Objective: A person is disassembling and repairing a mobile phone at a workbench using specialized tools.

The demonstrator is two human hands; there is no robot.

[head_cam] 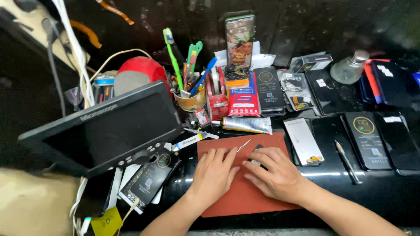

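Both my hands rest on the red mat [245, 192], which lies on the black tabletop [332, 183].

Left hand [214, 175]: palm down, flat on the mat, fingers straight and close together. Its grip is not closed on anything. A thin metal probe [243, 145] pokes out just beyond its fingertips, slanting up and to the right across the mat. I cannot tell whether the fingers touch the probe.

Right hand [273, 172]: palm down on the mat's right half, fingers bent, grip narrow. A small dark part [257, 148] lies at its fingertips, near the mat's top edge. A sliver of pale material shows between the fingers. Whether the fingers pinch the part or only press on it cannot be told.

The probe's tip and the dark part lie near each other, between the two hands' fingertips.

Positions relative to the mat:
- Left: a tilted dark monitor [105, 126], with a boxed item [151, 177] below it.
- Above: a squeezed tube [247, 125] and a cup [191, 99] of brushes and tools.
- Right: a white rectangular panel [303, 140], and further right tweezers [346, 161] lying on the tabletop.
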